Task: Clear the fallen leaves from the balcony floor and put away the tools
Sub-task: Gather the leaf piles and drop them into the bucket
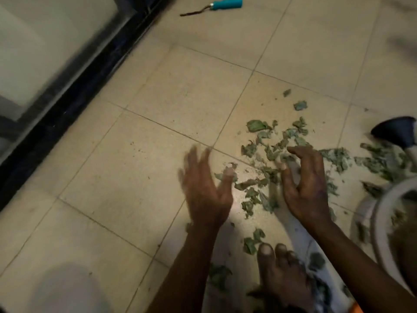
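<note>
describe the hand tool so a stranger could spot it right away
Follow the dark door frame along the left edge of the tiled floor to the top. Just right of it lies the hand tool, far from the leaves. Only it has a bright teal handle.

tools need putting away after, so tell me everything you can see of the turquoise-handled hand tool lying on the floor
The turquoise-handled hand tool lies flat on the beige tiled floor at the top of the view, not far from the dark door frame. Its stubby handle looks like plastic and points right. A small silvery collar joins it to a thin, dark, slightly bent shaft pointing left, whose tip is too small to make out. Only the floor touches it.
</note>
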A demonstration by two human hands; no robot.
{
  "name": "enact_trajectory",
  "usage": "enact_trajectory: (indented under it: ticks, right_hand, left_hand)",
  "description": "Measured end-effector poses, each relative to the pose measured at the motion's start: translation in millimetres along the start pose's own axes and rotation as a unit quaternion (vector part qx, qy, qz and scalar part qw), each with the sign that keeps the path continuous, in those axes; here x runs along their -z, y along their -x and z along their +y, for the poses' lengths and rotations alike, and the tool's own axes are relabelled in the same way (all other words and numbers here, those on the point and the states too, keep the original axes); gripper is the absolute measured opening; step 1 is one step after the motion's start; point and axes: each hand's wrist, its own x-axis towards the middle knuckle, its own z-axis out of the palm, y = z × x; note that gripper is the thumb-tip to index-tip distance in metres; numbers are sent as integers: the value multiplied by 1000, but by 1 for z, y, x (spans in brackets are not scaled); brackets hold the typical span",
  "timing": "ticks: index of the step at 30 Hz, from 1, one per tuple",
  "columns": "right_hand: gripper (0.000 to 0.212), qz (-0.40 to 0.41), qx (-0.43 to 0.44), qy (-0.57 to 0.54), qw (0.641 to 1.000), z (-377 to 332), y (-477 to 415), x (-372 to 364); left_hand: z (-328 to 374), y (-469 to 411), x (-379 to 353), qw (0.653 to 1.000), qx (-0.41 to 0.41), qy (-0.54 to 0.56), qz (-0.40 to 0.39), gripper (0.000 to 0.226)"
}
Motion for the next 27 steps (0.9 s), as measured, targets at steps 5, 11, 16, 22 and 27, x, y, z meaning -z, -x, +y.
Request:
enact_trajectory:
  ticks: [5, 11, 16, 22, 27]
  right_hand:
    - [33, -20, -38, 7, 999, 17, 22, 10]
    - [40, -26, -54, 34, 998, 22, 32, 7]
    - [44, -51, -6, 101, 994, 18, 29, -2]
    - [49, -91, 67, 163, 980, 17, 11, -16]
    - [47, -88, 59, 153, 983, 19, 4, -15]
  left_hand:
    - [-50, 97, 19, 949, 274, -152, 24, 88]
    - [22, 39, -40, 987, 105, -110, -59, 92]
    - [26, -4, -23, 998, -47, -44, -5, 77]
    - [-124, -55, 64, 933, 317, -124, 119, 99]
    - [-108, -89, 38, 969, 136, -207, -17, 103]
